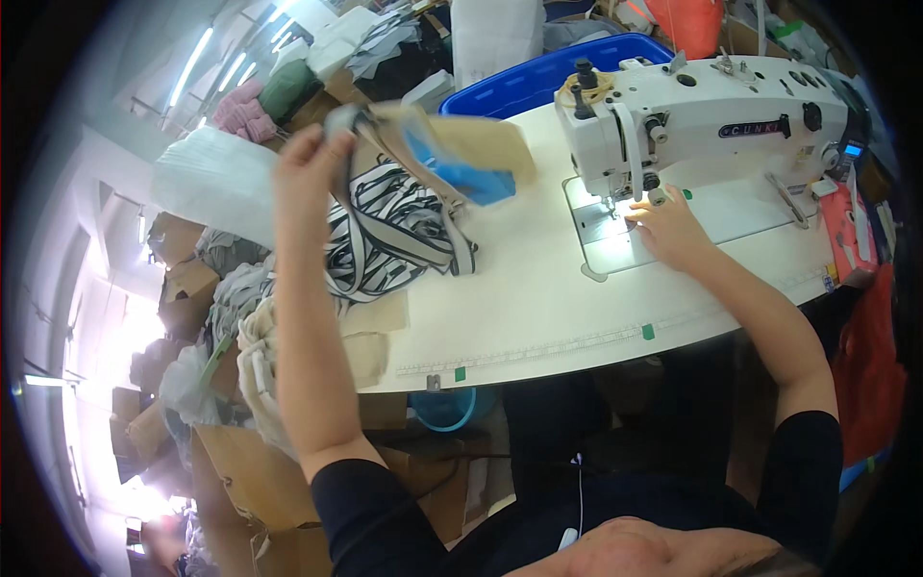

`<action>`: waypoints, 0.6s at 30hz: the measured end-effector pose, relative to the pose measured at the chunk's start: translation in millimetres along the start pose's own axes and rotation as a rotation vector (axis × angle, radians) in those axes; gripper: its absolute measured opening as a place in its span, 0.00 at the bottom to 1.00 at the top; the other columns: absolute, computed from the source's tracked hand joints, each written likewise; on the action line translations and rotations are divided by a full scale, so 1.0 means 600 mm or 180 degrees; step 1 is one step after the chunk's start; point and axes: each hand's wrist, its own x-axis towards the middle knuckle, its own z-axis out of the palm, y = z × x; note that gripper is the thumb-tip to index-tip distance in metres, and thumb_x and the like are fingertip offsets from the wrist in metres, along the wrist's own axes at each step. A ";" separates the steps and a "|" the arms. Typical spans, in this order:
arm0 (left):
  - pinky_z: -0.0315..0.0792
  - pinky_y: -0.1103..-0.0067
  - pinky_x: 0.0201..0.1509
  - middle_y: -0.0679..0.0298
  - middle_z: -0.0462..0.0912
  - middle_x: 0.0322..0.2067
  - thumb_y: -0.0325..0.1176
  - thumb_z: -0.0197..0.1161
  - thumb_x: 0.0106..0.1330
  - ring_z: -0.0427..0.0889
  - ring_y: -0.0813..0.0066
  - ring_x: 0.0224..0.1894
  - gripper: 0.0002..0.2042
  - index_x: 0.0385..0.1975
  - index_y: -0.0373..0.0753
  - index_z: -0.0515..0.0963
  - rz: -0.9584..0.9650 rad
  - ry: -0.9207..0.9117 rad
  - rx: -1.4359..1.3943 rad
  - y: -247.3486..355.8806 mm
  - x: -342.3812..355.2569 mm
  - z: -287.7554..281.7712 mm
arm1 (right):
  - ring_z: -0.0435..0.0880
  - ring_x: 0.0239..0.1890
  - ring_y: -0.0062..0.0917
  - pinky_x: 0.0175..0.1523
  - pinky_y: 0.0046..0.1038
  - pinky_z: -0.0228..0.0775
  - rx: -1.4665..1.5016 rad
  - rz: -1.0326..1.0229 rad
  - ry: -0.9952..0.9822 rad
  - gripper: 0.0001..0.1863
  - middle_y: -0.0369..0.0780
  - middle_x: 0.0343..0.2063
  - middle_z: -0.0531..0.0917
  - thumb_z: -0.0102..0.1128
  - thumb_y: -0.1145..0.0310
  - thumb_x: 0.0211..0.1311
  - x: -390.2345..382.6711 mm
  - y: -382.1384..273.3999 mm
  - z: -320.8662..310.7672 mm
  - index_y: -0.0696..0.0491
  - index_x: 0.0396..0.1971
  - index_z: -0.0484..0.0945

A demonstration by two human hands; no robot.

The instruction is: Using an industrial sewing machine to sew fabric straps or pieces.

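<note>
My left hand (312,159) is raised at the table's left, closed on a blurred fabric strap (370,144). Beside it a beige piece (500,144) with a bright blue patch (461,178) hangs in the air. Under them lies a tangled pile of black-and-white striped straps (394,236). My right hand (673,231) rests at the metal plate (601,250) below the needle of a white sewing machine (711,125), fingers apart; I make out nothing held in them.
The curved white table (500,317) has a ruler strip along its front. A blue bin (490,93) stands behind it, a pink tool holder (846,231) at its right end. Cardboard boxes (245,471) and piles of fabric crowd the left side; a translucent white sheet (212,183) lies upper left.
</note>
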 end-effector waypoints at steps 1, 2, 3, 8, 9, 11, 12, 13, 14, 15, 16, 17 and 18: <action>0.68 0.86 0.35 0.68 0.83 0.32 0.32 0.68 0.61 0.76 0.85 0.32 0.11 0.41 0.35 0.81 0.0034 0.0254 0.0062 0.027 0.016 -0.021 | 0.73 0.50 0.29 0.69 0.46 0.47 0.0016 -0.0029 0.0008 0.12 0.33 0.46 0.81 0.55 0.70 0.60 -0.001 0.002 0.003 0.50 0.43 0.80; 0.69 0.86 0.39 0.67 0.83 0.33 0.31 0.69 0.60 0.77 0.84 0.34 0.13 0.43 0.33 0.81 0.0299 0.0590 0.0244 0.041 0.034 -0.036 | 0.73 0.50 0.29 0.69 0.46 0.47 -0.0025 -0.0051 0.0033 0.12 0.33 0.46 0.81 0.55 0.70 0.60 -0.003 0.004 0.005 0.50 0.43 0.80; 0.70 0.86 0.41 0.66 0.83 0.34 0.31 0.71 0.58 0.78 0.82 0.36 0.14 0.42 0.32 0.81 0.0452 0.0486 0.0137 0.067 0.043 -0.049 | 0.73 0.50 0.29 0.69 0.46 0.47 -0.0059 -0.0065 0.0057 0.12 0.33 0.46 0.81 0.55 0.70 0.60 -0.003 0.006 0.007 0.49 0.43 0.80; 0.68 0.87 0.32 0.69 0.81 0.29 0.33 0.67 0.61 0.74 0.84 0.29 0.12 0.40 0.34 0.82 0.0828 0.0386 0.1084 0.157 0.055 -0.036 | 0.73 0.49 0.29 0.68 0.46 0.49 -0.0110 -0.0089 0.0069 0.12 0.33 0.44 0.81 0.55 0.70 0.60 -0.005 0.009 0.007 0.50 0.43 0.79; 0.67 0.86 0.30 0.69 0.80 0.29 0.35 0.67 0.60 0.72 0.85 0.27 0.12 0.40 0.35 0.82 0.0445 0.0133 0.1287 0.161 0.065 -0.027 | 0.73 0.49 0.29 0.68 0.47 0.49 -0.0109 -0.0088 0.0103 0.12 0.33 0.44 0.81 0.55 0.70 0.60 -0.007 0.009 0.005 0.50 0.43 0.79; 0.69 0.83 0.29 0.70 0.80 0.29 0.38 0.67 0.60 0.73 0.83 0.27 0.12 0.38 0.37 0.82 -0.0162 -0.0797 0.1373 0.145 0.088 -0.010 | 0.73 0.49 0.29 0.68 0.47 0.49 -0.0091 -0.0106 0.0118 0.11 0.32 0.44 0.80 0.55 0.70 0.60 -0.005 0.007 0.005 0.50 0.43 0.79; 0.70 0.83 0.30 0.68 0.79 0.28 0.38 0.66 0.59 0.74 0.83 0.27 0.12 0.37 0.36 0.81 -0.0242 -0.0760 0.1406 0.123 0.106 0.008 | 0.73 0.49 0.29 0.68 0.48 0.49 -0.0093 -0.0097 0.0100 0.11 0.32 0.44 0.80 0.55 0.69 0.60 -0.003 0.007 0.005 0.50 0.43 0.79; 0.71 0.82 0.30 0.66 0.79 0.26 0.38 0.66 0.59 0.74 0.82 0.27 0.13 0.35 0.35 0.81 -0.0327 -0.0705 0.1447 0.104 0.125 0.023 | 0.73 0.49 0.29 0.68 0.48 0.49 -0.0093 -0.0131 0.0123 0.11 0.32 0.44 0.80 0.55 0.69 0.60 0.001 0.003 0.005 0.50 0.43 0.79; 0.72 0.78 0.32 0.61 0.80 0.26 0.38 0.64 0.60 0.76 0.76 0.28 0.12 0.34 0.34 0.80 0.0036 -0.0492 0.1628 0.088 0.149 0.041 | 0.73 0.49 0.29 0.68 0.48 0.48 -0.0026 -0.0149 0.0144 0.11 0.32 0.44 0.80 0.55 0.69 0.60 0.001 0.000 0.004 0.49 0.43 0.79; 0.73 0.75 0.34 0.56 0.80 0.26 0.38 0.62 0.61 0.79 0.69 0.28 0.12 0.33 0.32 0.80 0.0397 -0.0279 0.1798 0.078 0.171 0.062 | 0.73 0.50 0.29 0.68 0.49 0.48 0.0036 -0.0161 0.0160 0.11 0.33 0.44 0.80 0.55 0.69 0.60 0.001 0.002 0.004 0.49 0.43 0.79; 0.73 0.70 0.38 0.52 0.81 0.26 0.37 0.59 0.62 0.80 0.61 0.31 0.13 0.32 0.31 0.80 0.1066 0.0351 0.1835 0.081 0.184 0.089 | 0.73 0.50 0.29 0.68 0.49 0.48 0.0011 -0.0152 0.0156 0.11 0.33 0.44 0.80 0.55 0.69 0.60 -0.001 0.005 0.006 0.49 0.43 0.79; 0.72 0.65 0.42 0.48 0.81 0.27 0.37 0.57 0.63 0.81 0.53 0.34 0.13 0.31 0.31 0.79 0.1722 0.0995 0.1848 0.087 0.197 0.109 | 0.73 0.50 0.29 0.68 0.49 0.48 0.0040 -0.0153 0.0177 0.11 0.33 0.44 0.80 0.55 0.69 0.60 -0.002 0.008 0.008 0.49 0.43 0.79; 0.74 0.71 0.42 0.53 0.82 0.34 0.44 0.60 0.63 0.79 0.68 0.30 0.18 0.38 0.32 0.79 0.1786 0.1315 0.1318 0.094 0.210 0.116 | 0.73 0.50 0.29 0.68 0.49 0.48 0.0075 -0.0159 0.0195 0.12 0.33 0.43 0.80 0.55 0.69 0.60 -0.003 0.007 0.008 0.49 0.43 0.79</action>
